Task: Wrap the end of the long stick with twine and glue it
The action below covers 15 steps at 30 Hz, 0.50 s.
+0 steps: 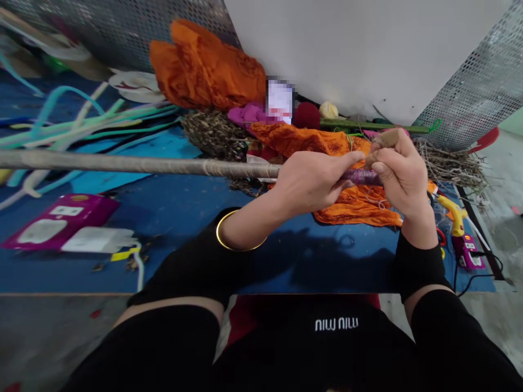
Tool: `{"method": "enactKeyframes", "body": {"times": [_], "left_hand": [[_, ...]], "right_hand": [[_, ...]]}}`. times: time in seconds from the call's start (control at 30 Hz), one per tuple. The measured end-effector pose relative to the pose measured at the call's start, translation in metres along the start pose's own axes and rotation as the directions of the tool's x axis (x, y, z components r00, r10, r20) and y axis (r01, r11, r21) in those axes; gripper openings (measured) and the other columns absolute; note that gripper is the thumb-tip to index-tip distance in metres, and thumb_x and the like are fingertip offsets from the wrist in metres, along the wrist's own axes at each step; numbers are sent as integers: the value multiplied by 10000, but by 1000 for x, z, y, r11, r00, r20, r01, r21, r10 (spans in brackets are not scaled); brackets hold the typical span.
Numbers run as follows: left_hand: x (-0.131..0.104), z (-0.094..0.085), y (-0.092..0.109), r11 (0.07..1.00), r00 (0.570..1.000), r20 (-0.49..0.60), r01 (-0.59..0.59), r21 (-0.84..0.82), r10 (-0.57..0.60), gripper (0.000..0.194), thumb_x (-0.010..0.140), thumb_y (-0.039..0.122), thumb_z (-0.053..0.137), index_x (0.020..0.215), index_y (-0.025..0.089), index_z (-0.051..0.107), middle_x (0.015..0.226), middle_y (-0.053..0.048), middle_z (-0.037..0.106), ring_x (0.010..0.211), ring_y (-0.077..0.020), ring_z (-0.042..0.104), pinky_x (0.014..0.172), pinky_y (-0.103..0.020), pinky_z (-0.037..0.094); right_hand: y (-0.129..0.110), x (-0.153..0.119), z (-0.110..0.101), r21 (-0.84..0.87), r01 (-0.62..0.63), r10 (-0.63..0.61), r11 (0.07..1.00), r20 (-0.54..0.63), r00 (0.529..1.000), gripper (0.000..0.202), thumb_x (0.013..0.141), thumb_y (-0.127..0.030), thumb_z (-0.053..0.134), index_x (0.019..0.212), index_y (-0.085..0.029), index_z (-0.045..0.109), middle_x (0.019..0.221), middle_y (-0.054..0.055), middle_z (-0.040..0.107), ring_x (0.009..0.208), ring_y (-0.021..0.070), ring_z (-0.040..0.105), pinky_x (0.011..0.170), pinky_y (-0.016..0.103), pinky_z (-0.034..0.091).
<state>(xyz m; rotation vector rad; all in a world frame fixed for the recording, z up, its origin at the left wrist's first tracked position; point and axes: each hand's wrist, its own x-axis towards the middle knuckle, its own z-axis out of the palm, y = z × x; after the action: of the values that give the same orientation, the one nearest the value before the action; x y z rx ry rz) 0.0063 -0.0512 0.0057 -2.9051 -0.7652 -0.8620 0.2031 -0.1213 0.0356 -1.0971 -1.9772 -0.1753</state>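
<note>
Kinda middling indoor light, fairly flat and greyish on the panel. Probably lit from overhead, given the soft, dark shadow on the desk between the sleeves. Got a little glint off the bangle. Barely any detail in those black sleeves, tbh. Smeary toward the left, especially along the pole and tubes. Pretty stretched at the edges. Also blocky pixelation over a small white rectangle.

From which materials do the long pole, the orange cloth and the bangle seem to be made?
Long pole: perhaps wood or bamboo, matte grey-brown, with ring-like bands. Orange cloth: thin fabric, it seems, fairly matte, crumpled into folds. Bangle: probably metal, polished, gold-coloured, with bright gleams.
</note>
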Motion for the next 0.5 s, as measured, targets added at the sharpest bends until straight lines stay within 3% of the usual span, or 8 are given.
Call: {"method": "enactKeyframes", "body": {"times": [0.1,0.23,0.33,0.5], "left_hand": [[0,-1,-1,999,1000,-5,8,-33,-8,445,970,340,535,1403,267,610,909,-38,779,780,-208,709,609,-281,422],[1,-2,0,999,999,-30,36,-40,-37,442,980,355,527,1399,253,625,899,-49,775,779,-213,704,634,-295,438],[1,-2,-1,998,996,-67,53,-35,-55,374,979,333,515,1290,225,693,926,-74,778,802,-230,707,658,-317,459],[2,-5,-5,998,989,-144,36,45,-29,314,975,358,513,1123,222,753,928,-64,788,804,-223,713,638,-305,455]], "right_hand": [[-6,-1,-3,-83,50,-49,995,18,999,379,1068,-397,433,794,-237,641,942,78,635,812,160,594,693,309,488],[-10,-4,-1,-188,58,-51,980,44,998,400,1073,-404,407,799,-227,639,780,29,565,657,130,495,581,288,373],[-12,-6,1,-249,114,-104,962,52,993,400,1071,-387,415,771,-211,613,665,-8,484,557,105,390,529,280,285],[-18,-4,2,-314,175,-169,933,45,985,407,1057,-345,433,690,-205,539,628,-6,499,539,106,364,531,286,275]]}}
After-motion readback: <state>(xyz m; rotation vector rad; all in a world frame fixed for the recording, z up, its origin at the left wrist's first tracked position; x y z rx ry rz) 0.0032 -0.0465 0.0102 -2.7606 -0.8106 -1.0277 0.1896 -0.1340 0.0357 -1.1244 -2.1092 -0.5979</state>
